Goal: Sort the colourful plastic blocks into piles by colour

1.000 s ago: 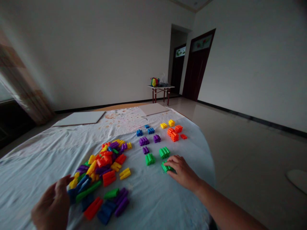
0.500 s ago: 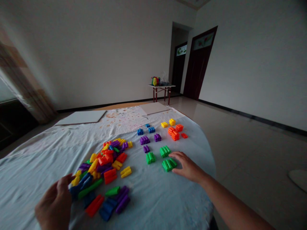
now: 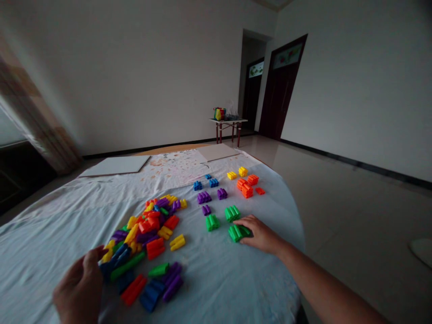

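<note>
- Right hand (image 3: 258, 234): thumb and fingers pinch a ridged green block (image 3: 237, 233) on wrinkled cloth (image 3: 222, 274) over the table (image 3: 178, 147).
- Left hand (image 3: 81, 283): loosely curled beside a jumbled heap of tubular plastic-looking pieces (image 3: 149, 224); cannot tell whether it grips one.
- Flat boards (image 3: 114, 165) lie farther back.

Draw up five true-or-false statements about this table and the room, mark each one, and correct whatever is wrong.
1. The right hand is at the nearest green cluster. True.
2. The left hand is over the yellow clusters. False: the left hand is beside the near-left edge of the mixed pile.
3. The orange clusters lie farther off than the nearest green cluster. True.
4. The purple clusters lie nearer the person than the green ones. False: the purple clusters lie farther away.
5. A multicoloured object stands on the small background table. True.
</note>
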`<state>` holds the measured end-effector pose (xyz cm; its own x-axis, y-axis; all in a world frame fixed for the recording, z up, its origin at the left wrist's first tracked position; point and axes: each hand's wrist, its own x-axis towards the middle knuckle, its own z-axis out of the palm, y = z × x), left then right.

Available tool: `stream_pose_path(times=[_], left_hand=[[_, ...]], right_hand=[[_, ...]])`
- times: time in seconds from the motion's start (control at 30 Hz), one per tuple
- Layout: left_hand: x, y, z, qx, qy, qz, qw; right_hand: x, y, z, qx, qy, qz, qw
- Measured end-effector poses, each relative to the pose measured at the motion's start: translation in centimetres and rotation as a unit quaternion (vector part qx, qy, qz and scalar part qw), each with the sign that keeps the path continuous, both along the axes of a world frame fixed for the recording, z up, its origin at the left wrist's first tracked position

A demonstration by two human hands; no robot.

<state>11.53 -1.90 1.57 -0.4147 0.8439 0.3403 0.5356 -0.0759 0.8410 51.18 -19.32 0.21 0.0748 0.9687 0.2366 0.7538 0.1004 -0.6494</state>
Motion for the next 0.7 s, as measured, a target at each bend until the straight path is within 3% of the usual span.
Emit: stream_pose_path(times=[0.13,0.43,0.7], left_hand=[[0.2,-0.2,0.3,-0.055,-0.018,0.008,0.998],[0.5,-0.5,0.9,-0.077,-0.037,0.001,0.996],[0.6,-0.6,0.9,-0.077,-0.039,-0.005,0.996]], right_hand=[[0.1,0.0,0.2,-0.004,-0.008,0.007,1.000],[-0.1,0.1,1.4,-0.053,-0.024,0.020,0.998],[-0.2,0.6,1.4,-0.067,-0.028,0.023,0.997]])
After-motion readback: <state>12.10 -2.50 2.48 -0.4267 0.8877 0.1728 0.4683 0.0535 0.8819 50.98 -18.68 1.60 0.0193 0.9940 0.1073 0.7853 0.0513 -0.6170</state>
